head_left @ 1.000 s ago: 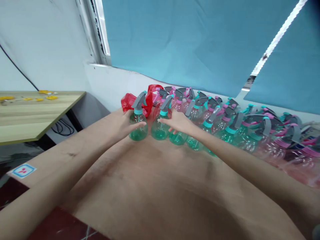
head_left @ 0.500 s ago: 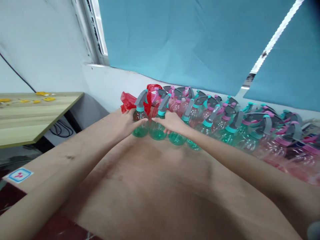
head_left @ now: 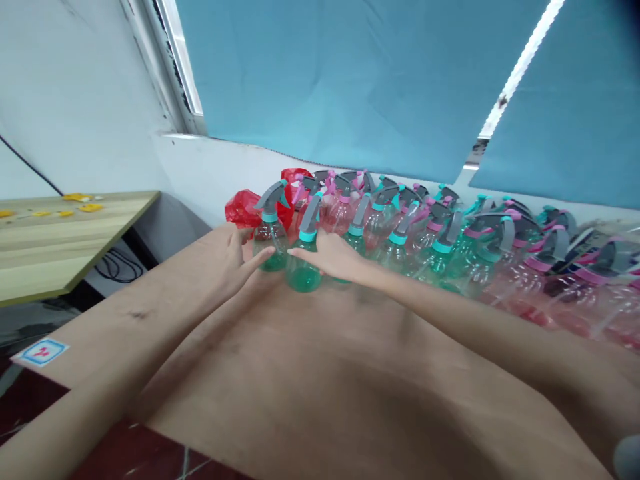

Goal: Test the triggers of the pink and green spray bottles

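Note:
Two clear green spray bottles with grey trigger heads and turquoise collars stand upright at the left end of a group. My left hand [head_left: 230,263] is beside the leftmost green spray bottle [head_left: 271,233], its fingers and thumb spread apart around the near left side. Whether it touches that bottle I cannot tell. My right hand [head_left: 336,257] is closed around the second green spray bottle [head_left: 303,275], with the thumb across its front and the fingers partly hidden. This bottle stands slightly nearer to me than its neighbours.
Several pink spray bottles [head_left: 540,283] and more green ones line the wall to the right. A red plastic bag [head_left: 242,209] lies behind the left bottles on the brown table [head_left: 280,373]. Yellow pieces [head_left: 91,208] lie on a wooden table [head_left: 60,247] at left.
The second green bottle has come a little toward me with my right hand. My left hand has drawn slightly back from the leftmost bottle. The view has shifted a little to the right.

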Demonstrator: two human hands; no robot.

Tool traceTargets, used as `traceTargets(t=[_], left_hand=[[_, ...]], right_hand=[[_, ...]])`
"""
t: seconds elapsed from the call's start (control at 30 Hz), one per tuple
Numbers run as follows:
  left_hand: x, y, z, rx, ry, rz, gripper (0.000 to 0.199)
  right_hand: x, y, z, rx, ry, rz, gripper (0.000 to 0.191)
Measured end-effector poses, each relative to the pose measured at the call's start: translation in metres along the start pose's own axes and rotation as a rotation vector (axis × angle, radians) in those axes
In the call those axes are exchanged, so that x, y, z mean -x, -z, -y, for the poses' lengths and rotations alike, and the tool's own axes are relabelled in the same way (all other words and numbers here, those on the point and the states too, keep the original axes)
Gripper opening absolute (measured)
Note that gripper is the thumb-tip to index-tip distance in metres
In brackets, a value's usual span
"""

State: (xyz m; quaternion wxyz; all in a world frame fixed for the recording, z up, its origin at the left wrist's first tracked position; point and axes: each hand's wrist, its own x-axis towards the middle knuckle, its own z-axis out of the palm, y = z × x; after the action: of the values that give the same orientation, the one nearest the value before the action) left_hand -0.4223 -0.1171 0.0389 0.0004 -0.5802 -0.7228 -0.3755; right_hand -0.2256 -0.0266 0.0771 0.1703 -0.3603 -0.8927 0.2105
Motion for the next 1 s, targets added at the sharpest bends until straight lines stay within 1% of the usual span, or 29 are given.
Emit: traceTargets(t=[0.03, 0.1, 0.13, 0.23, 0.3, 0.33, 0.4, 0.43, 0.5, 0.6, 0.7, 0.77, 0.87, 0.93, 1.0], left_hand=[[0.006, 0.0, 0.002, -0.012, 0.001, -0.057, 0.065], [0.018, -0.001, 0.001, -0.04, -0.007, -0.114, 0.067], [0.025, -0.001, -0.003, -0.046, -0.016, -0.126, 0.066], [0.046, -0.002, -0.029, -0.027, -0.07, -0.12, 0.056], [0.059, -0.005, -0.054, 0.024, -0.125, -0.05, 0.053], [0.064, -0.008, -0.068, 0.04, -0.15, 0.015, 0.054], [0.07, -0.015, -0.097, 0.093, -0.213, 0.089, 0.055], [0.071, -0.019, -0.112, 0.129, -0.252, 0.146, 0.056], [0.07, -0.031, -0.141, 0.178, -0.299, 0.238, 0.057], [0.066, -0.054, -0.182, 0.272, -0.318, 0.274, 0.046], [0.063, -0.08, -0.214, 0.399, -0.298, 0.307, 0.037], [0.063, -0.097, -0.231, 0.462, -0.308, 0.323, 0.035], [0.064, -0.119, -0.252, 0.552, -0.32, 0.363, 0.032], [0.064, -0.132, -0.263, 0.628, -0.293, 0.417, 0.029], [0.062, -0.143, -0.27, 0.699, -0.259, 0.464, 0.028]], right_hand=[[0.008, -0.001, 0.0, 0.028, 0.046, -0.024, 0.061], [0.026, -0.003, -0.001, 0.091, 0.108, -0.08, 0.064], [0.036, -0.004, -0.002, 0.118, 0.123, -0.088, 0.067], [0.069, -0.003, -0.006, 0.175, 0.146, -0.114, 0.067], [0.09, 0.002, -0.011, 0.198, 0.169, -0.119, 0.065], [0.099, 0.005, -0.014, 0.202, 0.178, -0.113, 0.063], [0.116, 0.012, -0.023, 0.202, 0.17, -0.099, 0.056], [0.124, 0.015, -0.028, 0.2, 0.161, -0.092, 0.052], [0.137, 0.022, -0.039, 0.185, 0.145, -0.086, 0.046], [0.156, 0.033, -0.057, 0.141, 0.15, -0.081, 0.046], [0.173, 0.046, -0.076, 0.143, 0.113, -0.085, 0.047], [0.185, 0.054, -0.09, 0.166, 0.078, -0.109, 0.048], [0.202, 0.065, -0.114, 0.184, 0.066, -0.156, 0.052], [0.213, 0.072, -0.131, 0.183, 0.075, -0.153, 0.06], [0.222, 0.077, -0.152, 0.184, 0.101, -0.114, 0.066]])
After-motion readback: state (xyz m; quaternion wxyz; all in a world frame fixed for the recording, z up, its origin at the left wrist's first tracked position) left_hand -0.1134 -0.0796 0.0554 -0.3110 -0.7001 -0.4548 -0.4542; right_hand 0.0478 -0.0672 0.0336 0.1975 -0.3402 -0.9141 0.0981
